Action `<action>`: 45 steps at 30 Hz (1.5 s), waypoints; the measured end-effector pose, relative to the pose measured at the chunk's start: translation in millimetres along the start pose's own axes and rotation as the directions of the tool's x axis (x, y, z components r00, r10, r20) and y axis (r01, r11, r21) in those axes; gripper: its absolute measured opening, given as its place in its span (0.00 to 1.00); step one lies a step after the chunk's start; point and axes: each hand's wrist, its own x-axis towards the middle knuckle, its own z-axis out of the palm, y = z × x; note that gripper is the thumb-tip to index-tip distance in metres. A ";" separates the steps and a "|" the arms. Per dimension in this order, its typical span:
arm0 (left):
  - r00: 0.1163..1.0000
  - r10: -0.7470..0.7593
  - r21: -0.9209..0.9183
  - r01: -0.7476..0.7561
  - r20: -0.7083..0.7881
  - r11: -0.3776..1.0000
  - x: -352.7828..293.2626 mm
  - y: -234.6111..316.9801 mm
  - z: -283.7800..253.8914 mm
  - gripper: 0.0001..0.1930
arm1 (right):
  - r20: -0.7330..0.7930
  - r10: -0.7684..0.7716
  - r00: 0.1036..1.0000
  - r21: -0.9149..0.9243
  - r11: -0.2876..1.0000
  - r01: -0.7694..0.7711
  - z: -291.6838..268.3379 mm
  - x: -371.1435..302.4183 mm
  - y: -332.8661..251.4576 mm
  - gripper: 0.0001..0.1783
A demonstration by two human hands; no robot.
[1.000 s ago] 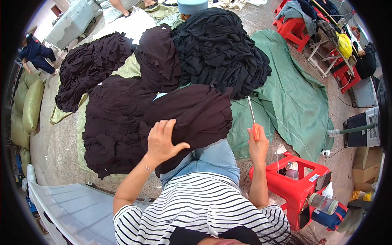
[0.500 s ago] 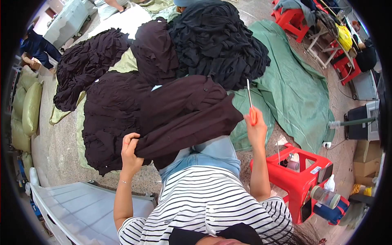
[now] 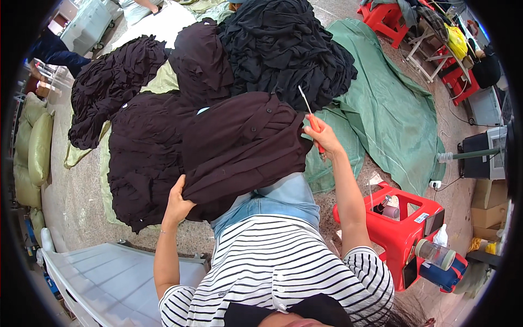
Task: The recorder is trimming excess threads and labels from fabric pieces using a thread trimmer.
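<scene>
A dark brown buttoned garment (image 3: pixel 239 136) lies spread over my lap, its two buttons showing near the upper right. My left hand (image 3: pixel 177 203) is closed on its lower left edge, thumb on top of the cloth. In my right hand (image 3: pixel 327 139) is an orange-handled tool (image 3: pixel 313 122) with a slim metal blade, pointing up and left. That hand is at the garment's right edge; whether its fingers also pinch the cloth I cannot tell. Against the garment's left side rests a heap of similar brown clothes (image 3: pixel 144 158).
Beyond are two more brown heaps (image 3: pixel 117 87) (image 3: pixel 201 65) and a large black heap (image 3: pixel 283 49). Green sheeting (image 3: pixel 387 114) covers the floor at right. A red stool (image 3: pixel 381 229) holding small items stands by my right elbow, a grey bin (image 3: pixel 125 267) by my left. Stuffed sacks (image 3: pixel 39 150) line the far left.
My right hand has moved left and up to the garment's right edge, tilting the blade leftward. The garment's right end has drawn in. My left hand has shifted its hold slightly.
</scene>
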 end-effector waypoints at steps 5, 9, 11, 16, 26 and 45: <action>0.998 0.033 -0.018 -0.032 0.062 0.999 7.2 26.9 -1.8 0.23 | 0.013 -0.093 0.996 -0.092 0.991 0.094 24.7 16.2 -45.9 0.31; 0.991 0.107 -0.002 -0.107 0.074 0.994 9.7 68.7 -17.4 0.21 | -0.018 -0.221 0.975 -0.116 0.969 0.218 19.7 25.0 -66.6 0.21; 0.974 0.215 0.168 -0.223 0.067 0.960 12.8 96.2 -38.4 0.24 | -0.028 -0.367 0.930 -0.093 0.927 0.363 6.1 23.3 -90.6 0.20; 0.793 0.588 0.438 -0.478 -0.158 0.761 25.0 177.5 -94.1 0.30 | -0.218 -0.548 0.807 -0.088 0.835 0.543 -17.9 -16.9 -206.2 0.20; 0.325 0.937 0.959 -0.282 0.125 -0.030 -24.2 151.9 -88.6 0.18 | -0.375 -0.787 0.490 -0.089 0.556 0.826 -11.1 -105.9 -230.2 0.20; 0.644 0.759 0.409 -0.720 0.092 0.561 119.0 71.1 104.6 0.08 | -0.129 -0.472 0.872 -0.648 0.706 0.286 55.6 -154.0 -35.8 0.24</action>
